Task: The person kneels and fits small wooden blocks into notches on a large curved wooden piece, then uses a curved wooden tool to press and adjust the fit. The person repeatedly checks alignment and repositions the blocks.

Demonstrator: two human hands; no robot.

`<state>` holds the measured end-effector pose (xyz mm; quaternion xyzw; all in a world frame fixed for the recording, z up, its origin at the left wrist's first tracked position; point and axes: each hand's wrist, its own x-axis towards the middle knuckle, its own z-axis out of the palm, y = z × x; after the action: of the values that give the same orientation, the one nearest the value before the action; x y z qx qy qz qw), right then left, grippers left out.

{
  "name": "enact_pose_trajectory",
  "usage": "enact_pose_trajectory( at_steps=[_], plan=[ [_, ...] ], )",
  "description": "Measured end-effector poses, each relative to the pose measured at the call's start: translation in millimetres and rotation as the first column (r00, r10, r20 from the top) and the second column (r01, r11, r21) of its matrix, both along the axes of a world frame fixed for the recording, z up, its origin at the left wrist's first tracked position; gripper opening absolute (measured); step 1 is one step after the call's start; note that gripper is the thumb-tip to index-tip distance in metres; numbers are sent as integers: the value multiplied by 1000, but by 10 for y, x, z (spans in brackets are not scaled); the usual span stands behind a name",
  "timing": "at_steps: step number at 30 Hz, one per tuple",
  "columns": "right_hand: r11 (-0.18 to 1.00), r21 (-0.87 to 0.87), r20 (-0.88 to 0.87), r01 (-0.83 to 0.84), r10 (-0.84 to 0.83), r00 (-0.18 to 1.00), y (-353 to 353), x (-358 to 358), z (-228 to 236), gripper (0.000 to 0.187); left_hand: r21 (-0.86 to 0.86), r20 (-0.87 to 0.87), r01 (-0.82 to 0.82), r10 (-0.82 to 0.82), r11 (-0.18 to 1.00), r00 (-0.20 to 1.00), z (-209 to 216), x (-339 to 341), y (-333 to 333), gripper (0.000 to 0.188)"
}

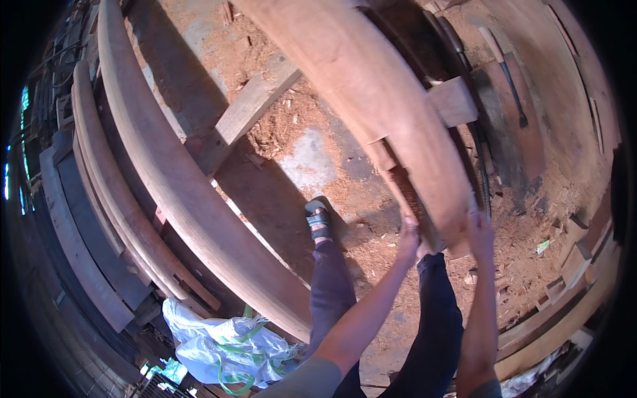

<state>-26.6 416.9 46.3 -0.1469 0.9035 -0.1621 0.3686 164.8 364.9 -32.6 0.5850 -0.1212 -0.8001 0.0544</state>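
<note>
Toward one o'clock, a broad curved plank (395, 113) of pale reddish wood slants down to four o'clock, where the left hand (410, 233) and right hand (479, 232) hold its near end by opposite edges, fingertips partly hidden. Should either grip slip on that smooth face, the heavy-looking end could drop toward the sandalled foot (318, 215) or the legs. Crumbly wood chips (282, 123) litter the ground; a squared beam (255, 103) lies at eleven, a tapering curved timber (179, 192) at nine, a crinkled white sack (219, 338) at seven.

Wood shavings (292, 113) and curved timber (371, 73) mark a woodworking workshop.
</note>
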Motion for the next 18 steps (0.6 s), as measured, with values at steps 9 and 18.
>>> enact_pose_trajectory(
  at_steps=[9,18],
  plan=[
    [930,-175,-12,-324,327,945,-165,1829,432,54,59,338,-134,106,989,935,107,1314,-106,92],
    [958,-192,111,-212,236,965,-136,1437,653,63,-290,192,-264,326,920,926,220,1610,-190,90]
  ],
)
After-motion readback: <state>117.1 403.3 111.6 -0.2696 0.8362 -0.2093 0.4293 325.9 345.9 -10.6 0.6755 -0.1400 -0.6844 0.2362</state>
